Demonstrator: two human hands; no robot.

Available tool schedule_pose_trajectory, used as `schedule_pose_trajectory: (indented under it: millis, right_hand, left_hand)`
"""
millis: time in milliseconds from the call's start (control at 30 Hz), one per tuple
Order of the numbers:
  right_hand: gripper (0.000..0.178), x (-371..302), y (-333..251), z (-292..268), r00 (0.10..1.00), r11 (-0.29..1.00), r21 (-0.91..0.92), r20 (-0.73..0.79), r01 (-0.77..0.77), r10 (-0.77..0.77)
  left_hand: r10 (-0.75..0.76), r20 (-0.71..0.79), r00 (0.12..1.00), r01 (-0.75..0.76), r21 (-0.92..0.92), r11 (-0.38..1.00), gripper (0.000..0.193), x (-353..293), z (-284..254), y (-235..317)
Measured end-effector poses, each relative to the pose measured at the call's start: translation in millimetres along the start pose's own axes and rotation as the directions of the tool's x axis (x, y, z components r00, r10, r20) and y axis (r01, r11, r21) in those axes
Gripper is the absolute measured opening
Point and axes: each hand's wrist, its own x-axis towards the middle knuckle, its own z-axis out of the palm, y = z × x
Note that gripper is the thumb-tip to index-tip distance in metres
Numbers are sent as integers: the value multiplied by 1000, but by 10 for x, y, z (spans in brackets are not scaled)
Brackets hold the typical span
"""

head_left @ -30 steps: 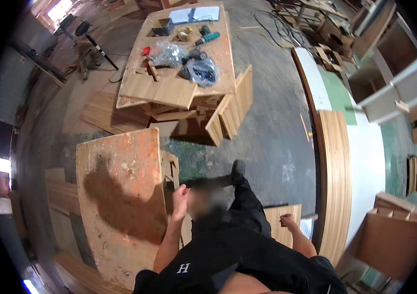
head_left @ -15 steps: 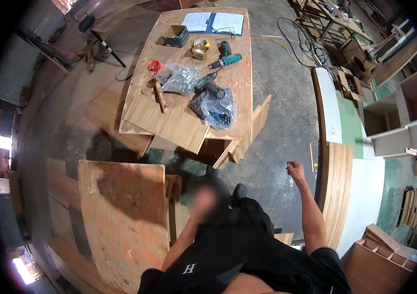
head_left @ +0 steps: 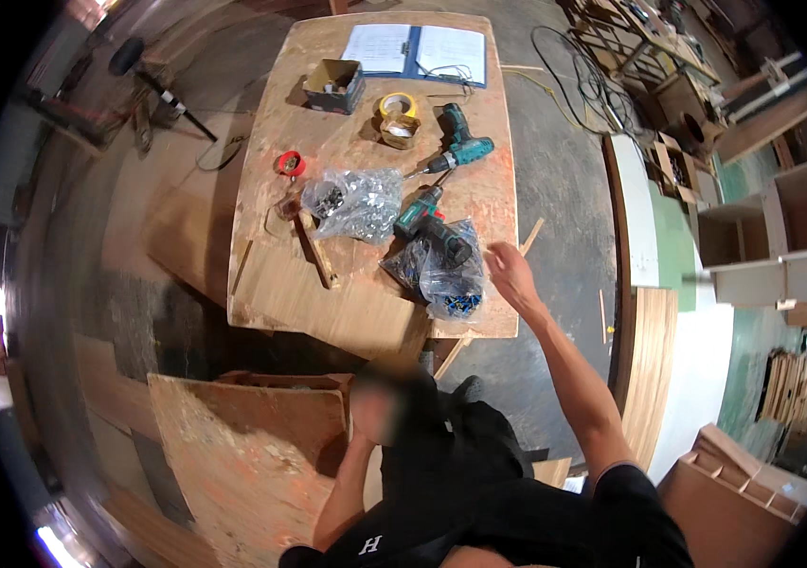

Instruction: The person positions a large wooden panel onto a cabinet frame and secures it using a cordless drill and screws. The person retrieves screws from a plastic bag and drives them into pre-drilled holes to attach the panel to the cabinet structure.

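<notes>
My right hand (head_left: 511, 275) reaches over the right edge of the wooden worktable (head_left: 266, 142), its fingers apart and nothing visible in them. Closest to it is a clear plastic bag (head_left: 456, 292) with small blue pieces inside. One teal and black cordless drill (head_left: 427, 225) lies with its black base against that bag. Behind it rests a second cordless drill (head_left: 465, 147) on its side. Another clear bag (head_left: 370, 204) holds small metal parts, with a wooden-handled hammer (head_left: 318, 251) beside it. Low in the middle, my left hand (head_left: 372, 417) is blurred, so its fingers cannot be read.
Wood-grain board (head_left: 328, 303) covers the table's near left part. Farther back are a red ring-shaped container (head_left: 291, 164), yellow tape (head_left: 398, 104), a small box (head_left: 335, 87) and a blue folder (head_left: 411, 62) with papers. A worn panel (head_left: 242, 464) stands at near left; cabinets (head_left: 740, 237) line the right.
The worktable now appears nearer. My right hand has moved forward and left, from above the floor to beside the bag with blue pieces. My left hand stays low and blurred.
</notes>
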Motion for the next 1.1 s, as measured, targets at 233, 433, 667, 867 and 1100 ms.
schedule_pose_trajectory:
  millis: [233,433,667,867,1100]
  right_hand:
    - [52,750,-629,654,907,935,-344,362,-82,213]
    - [54,968,-500,707,821,901,-434,515,2,246]
    - [51,1005,-724,102,843,990,-125,523,-71,127]
    - [66,517,-707,-1127,950,852,501,312,-153,-12]
    - [75,-444,335,-2641,937,685,727,269,-46,-222]
  left_hand:
    - [-347,-13,938,340,-180,923,11,-55,-129,-187]
    - [-484,17,875,475,-219,852,14,-46,-39,-133]
    - [-537,84,840,522,-397,755,11,-60,183,-318]
    - [-513,-34,858,499,-187,846,13,116,862,340]
    - [-388,162,907,420,-327,847,16,227,2383,1266]
